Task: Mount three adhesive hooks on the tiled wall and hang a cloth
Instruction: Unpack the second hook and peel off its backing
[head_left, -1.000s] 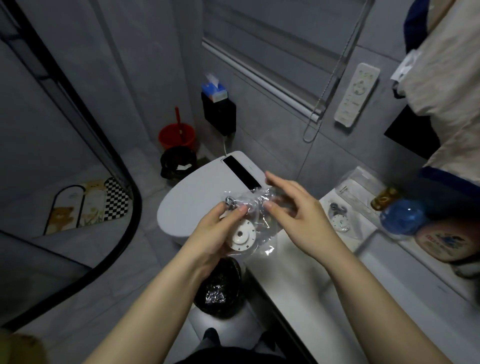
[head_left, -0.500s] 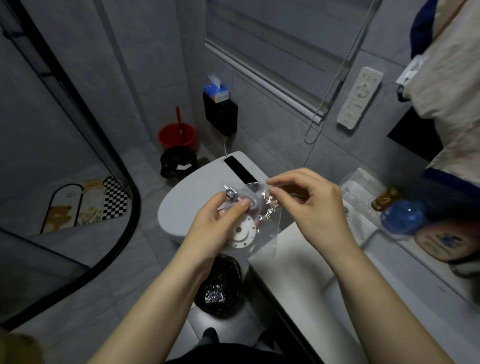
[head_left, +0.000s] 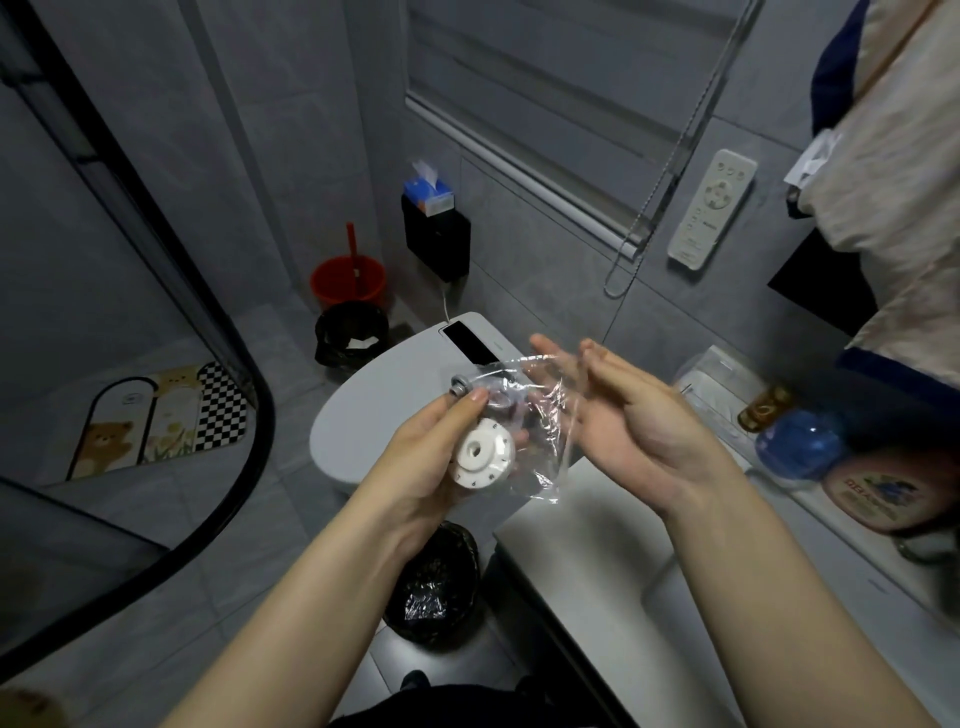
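The left hand (head_left: 441, 457) has its grip around a white round adhesive hook base (head_left: 482, 460), and its thumb presses on the metal hook part (head_left: 460, 387) at the top. A clear plastic bag (head_left: 540, 415) hangs between both hands, above the closed toilet lid (head_left: 374, 415). The right hand (head_left: 639, 431) is released, palm up, fingers straight, touching the bag. The white counter (head_left: 571, 561) lies below it.

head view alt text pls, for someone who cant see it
Seen from above in a grey tiled bathroom, the left hand grips a white round hook base and its clear plastic bag, while the open right hand touches the bag. Below them are a closed white toilet lid and a black bin.
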